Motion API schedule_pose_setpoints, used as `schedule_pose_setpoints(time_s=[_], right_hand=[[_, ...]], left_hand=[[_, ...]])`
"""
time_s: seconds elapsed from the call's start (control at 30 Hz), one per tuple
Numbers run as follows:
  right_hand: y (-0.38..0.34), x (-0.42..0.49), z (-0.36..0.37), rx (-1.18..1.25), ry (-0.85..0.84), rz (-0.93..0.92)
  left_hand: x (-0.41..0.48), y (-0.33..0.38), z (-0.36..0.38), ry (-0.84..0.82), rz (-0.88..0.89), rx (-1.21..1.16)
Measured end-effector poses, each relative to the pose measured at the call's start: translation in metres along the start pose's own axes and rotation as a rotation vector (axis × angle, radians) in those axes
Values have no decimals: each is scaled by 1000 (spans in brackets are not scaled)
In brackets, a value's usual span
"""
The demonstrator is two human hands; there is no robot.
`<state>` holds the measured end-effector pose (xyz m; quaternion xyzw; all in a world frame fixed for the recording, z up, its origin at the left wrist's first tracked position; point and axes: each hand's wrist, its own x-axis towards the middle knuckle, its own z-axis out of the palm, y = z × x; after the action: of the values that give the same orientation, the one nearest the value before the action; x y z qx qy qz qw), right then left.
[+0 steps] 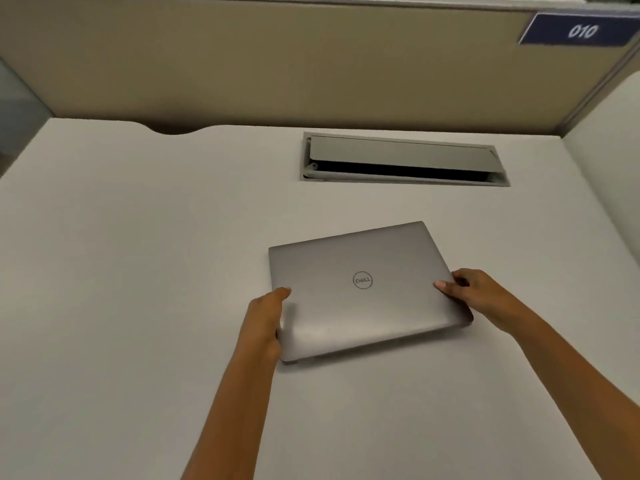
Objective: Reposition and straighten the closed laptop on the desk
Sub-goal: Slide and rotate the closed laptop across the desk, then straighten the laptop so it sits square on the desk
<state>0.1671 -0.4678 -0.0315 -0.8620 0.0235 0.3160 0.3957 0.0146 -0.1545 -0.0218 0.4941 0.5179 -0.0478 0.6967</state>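
Observation:
A closed grey laptop with a round logo on its lid lies on the white desk, a little right of centre. It sits skewed, its right side turned away from me. My left hand grips the laptop's left edge, thumb on the lid. My right hand holds the right edge, thumb resting on the lid and fingers wrapped round the side. The near edge looks slightly raised off the desk, with a shadow beneath.
A grey cable hatch with its flap ajar is set in the desk behind the laptop. A beige partition runs along the back, with a blue "010" label at upper right. A cable notch cuts the desk's back edge.

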Motion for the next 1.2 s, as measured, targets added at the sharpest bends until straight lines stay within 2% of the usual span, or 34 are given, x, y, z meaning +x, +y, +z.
schedule_pose_setpoints(time_s=[0.3,0.97,1.2], right_hand=[[86,-59,-28,146,158,91],[80,-38,-27,20,303,51],[81,-38,-22,-33,367,47]], left_hand=[[-24,-24,65,-31,44,174],[-22,-28,79,117,134,263],[-15,-37,77,116,241,379]])
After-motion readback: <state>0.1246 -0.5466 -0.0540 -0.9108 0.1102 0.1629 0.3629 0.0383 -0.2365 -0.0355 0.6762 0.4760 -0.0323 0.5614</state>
